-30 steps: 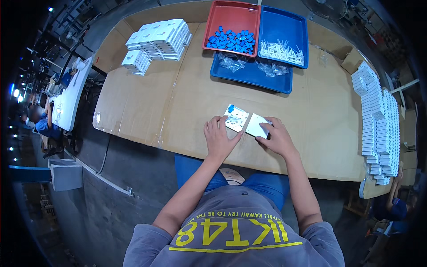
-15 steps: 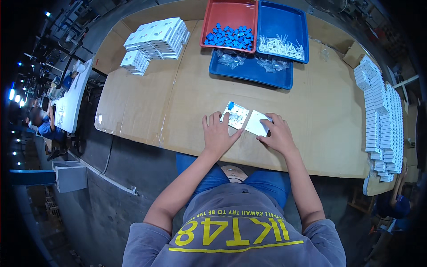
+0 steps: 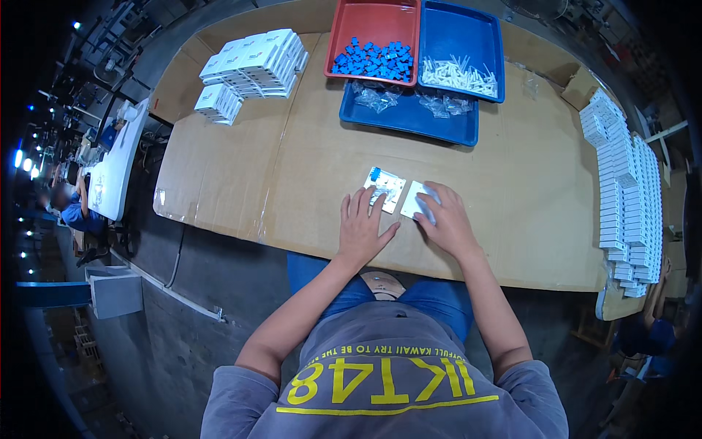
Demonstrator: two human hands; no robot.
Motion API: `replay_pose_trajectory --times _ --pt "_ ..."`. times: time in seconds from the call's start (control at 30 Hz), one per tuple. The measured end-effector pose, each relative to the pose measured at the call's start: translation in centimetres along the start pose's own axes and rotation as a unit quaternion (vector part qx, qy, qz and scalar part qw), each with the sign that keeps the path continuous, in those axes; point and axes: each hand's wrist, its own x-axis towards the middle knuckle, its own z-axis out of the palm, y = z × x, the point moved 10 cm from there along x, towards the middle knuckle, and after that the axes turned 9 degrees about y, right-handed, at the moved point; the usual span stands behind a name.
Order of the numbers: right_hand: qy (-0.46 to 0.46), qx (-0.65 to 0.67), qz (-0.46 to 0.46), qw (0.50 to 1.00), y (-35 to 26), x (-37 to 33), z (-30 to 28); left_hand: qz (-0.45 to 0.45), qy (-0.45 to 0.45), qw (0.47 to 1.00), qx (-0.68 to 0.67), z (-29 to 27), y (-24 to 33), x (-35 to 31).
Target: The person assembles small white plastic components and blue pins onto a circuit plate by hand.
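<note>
A small white casing half (image 3: 385, 189) lies on the cardboard-covered table in front of me, with a blue piece (image 3: 375, 174) at its upper left corner and a small clear plastic bag (image 3: 380, 194) inside. My left hand (image 3: 360, 228) rests at its lower left, fingers spread over the bag and thumb stretched out to the right. Just to the right is a plain white panel (image 3: 412, 203), close beside the casing. My right hand (image 3: 447, 222) covers its right part, with fingers bent apart and touching it. The covered edge of the panel is hidden.
Behind stand a red tray (image 3: 374, 22) of blue pieces, a blue tray (image 3: 461, 36) of white plugs and a lower blue tray (image 3: 409, 126) with clear bags. White boxes (image 3: 252, 62) are stacked at far left, more white units (image 3: 629, 190) at right. A person (image 3: 77, 208) sits leftward.
My left fingers have straightened and moved over the bag in the casing. My right hand has shifted slightly left, further over the panel. The whole view has drifted a little.
</note>
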Motion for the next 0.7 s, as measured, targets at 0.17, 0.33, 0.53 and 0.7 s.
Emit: replay_pose_trajectory --times 0.17,0.33,0.53,0.7 --pt "0.017 0.098 -0.053 0.994 -3.4 1.0 2.7 0.017 -0.02 1.0 0.012 0.2 -0.4 -0.5" --pt "-0.015 0.059 -0.043 0.997 -4.2 1.6 4.8 0.022 -0.057 0.998 -0.001 0.3 -0.6 0.2" --pt "-0.04 -0.006 -0.041 0.998 -4.4 2.7 5.2 0.026 -0.069 0.997 -0.015 0.5 -1.1 0.2" --pt "-0.03 0.036 -0.043 0.998 -3.9 2.4 4.8 0.041 -0.042 0.998 -0.03 0.1 -1.0 0.4"
